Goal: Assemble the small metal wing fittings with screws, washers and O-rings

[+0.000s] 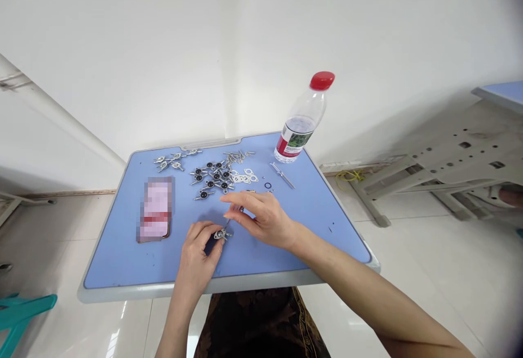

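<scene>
Near the front of the blue table, my left hand (200,252) grips a small silver metal fitting (220,234) between thumb and fingers, low against the tabletop. Its flat flange and a short stub show past the fingertips. Above it, my right hand (265,219) reaches in from the right, thumb and index finger close together. A thin metal rod (227,223) runs from those fingertips down to the fitting; its upper end is hidden. Farther back lies a cluster of similar fittings with black round centres (210,183). Beside them are flat metal plates (245,176) and several small silver pieces (237,157).
A phone (157,208) lies at the left, with silver fittings (175,161) behind it. At the back right stands a red-capped water bottle (300,123). A syringe (283,175) and a black ring (268,185) lie near it. A wall borders the table (122,265) behind.
</scene>
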Tool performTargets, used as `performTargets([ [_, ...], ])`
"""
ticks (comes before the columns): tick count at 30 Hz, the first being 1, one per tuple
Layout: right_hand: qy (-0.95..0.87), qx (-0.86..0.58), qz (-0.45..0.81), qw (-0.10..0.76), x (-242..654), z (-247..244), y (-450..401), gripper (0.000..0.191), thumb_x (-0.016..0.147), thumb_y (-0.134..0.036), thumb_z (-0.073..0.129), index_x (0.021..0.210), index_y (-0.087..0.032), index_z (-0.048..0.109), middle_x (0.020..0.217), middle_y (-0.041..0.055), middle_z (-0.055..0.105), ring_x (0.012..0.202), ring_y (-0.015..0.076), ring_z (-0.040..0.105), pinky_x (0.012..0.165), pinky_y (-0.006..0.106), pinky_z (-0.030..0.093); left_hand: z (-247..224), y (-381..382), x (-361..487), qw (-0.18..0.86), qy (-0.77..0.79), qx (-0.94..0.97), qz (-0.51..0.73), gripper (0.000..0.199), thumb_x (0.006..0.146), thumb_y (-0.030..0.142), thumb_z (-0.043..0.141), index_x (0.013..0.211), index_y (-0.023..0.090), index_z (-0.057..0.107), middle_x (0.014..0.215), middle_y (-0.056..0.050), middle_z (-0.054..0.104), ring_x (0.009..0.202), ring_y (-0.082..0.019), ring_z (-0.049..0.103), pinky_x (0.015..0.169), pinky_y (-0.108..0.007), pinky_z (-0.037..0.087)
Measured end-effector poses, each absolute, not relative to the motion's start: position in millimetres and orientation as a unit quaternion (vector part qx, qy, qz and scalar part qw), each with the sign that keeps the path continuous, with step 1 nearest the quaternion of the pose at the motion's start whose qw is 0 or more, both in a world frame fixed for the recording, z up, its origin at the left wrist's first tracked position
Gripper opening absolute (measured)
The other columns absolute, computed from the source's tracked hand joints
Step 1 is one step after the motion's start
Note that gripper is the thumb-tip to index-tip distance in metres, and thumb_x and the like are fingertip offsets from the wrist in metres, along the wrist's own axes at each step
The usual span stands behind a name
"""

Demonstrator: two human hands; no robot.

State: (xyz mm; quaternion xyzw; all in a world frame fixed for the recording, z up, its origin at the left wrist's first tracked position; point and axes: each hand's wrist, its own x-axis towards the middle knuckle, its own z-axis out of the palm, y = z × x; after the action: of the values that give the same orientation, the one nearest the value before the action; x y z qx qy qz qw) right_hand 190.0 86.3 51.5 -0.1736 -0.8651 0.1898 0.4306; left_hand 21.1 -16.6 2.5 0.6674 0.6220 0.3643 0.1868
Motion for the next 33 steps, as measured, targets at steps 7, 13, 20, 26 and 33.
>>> performTargets([
  [7,-0.879,-0.119,0.247,0.390,195.9,61.3,88.4,0.037,0.097,-0.012,0.035,0.133,-0.015,0.044,0.092,0.0070,0.064,0.082,0.0134,0.060,0.071,0.027,0.051,1.7,-16.1,23.0,0.139,0.628,0.676,0.360,0.015,0.086,0.017,0.057,0.098,0.022,0.065,0.100,-0.005,0.063,0.096,-0.020,0.057,0.086,-0.037,0.050],
  [13,-0.870,-0.150,0.193,0.427,191.2,55.2,85.8,0.025,0.098,-0.019,0.043,0.121,-0.015,0.054,0.088,0.0046,0.067,0.075,0.0106,0.060,0.066,0.022,0.048,-0.6,-15.8,22.4,0.111,0.629,0.677,0.365,0.014,0.086,0.019,0.056,0.097,0.021,0.064,0.099,-0.005,0.064,0.095,-0.020,0.058,0.085,-0.036,0.050],
  [20,-0.853,-0.179,0.165,0.461,183.7,52.7,83.5,0.016,0.096,-0.023,0.051,0.104,-0.013,0.061,0.074,0.0017,0.064,0.063,0.0091,0.056,0.056,0.020,0.044,0.4,-15.5,19.2,0.136,0.634,0.668,0.365,0.011,0.086,0.022,0.059,0.095,0.022,0.064,0.098,-0.004,0.066,0.094,-0.020,0.059,0.084,-0.035,0.049],
  [26,-0.852,-0.202,0.136,0.463,182.8,53.5,82.0,0.016,0.095,-0.027,0.052,0.099,-0.015,0.061,0.079,0.0036,0.067,0.066,0.0106,0.060,0.055,0.021,0.045,0.9,-15.1,18.8,0.141,0.629,0.667,0.374,0.011,0.086,0.024,0.060,0.095,0.022,0.066,0.097,-0.004,0.067,0.093,-0.020,0.060,0.083,-0.035,0.050],
  [33,-0.852,-0.131,0.250,0.441,189.5,62.4,83.9,0.025,0.097,-0.014,0.044,0.119,-0.016,0.055,0.091,0.0054,0.069,0.083,0.0125,0.063,0.075,0.027,0.052,-1.4,-14.6,19.3,0.144,0.626,0.662,0.386,0.012,0.086,0.023,0.060,0.096,0.022,0.067,0.099,-0.005,0.067,0.096,-0.020,0.060,0.087,-0.037,0.050],
])
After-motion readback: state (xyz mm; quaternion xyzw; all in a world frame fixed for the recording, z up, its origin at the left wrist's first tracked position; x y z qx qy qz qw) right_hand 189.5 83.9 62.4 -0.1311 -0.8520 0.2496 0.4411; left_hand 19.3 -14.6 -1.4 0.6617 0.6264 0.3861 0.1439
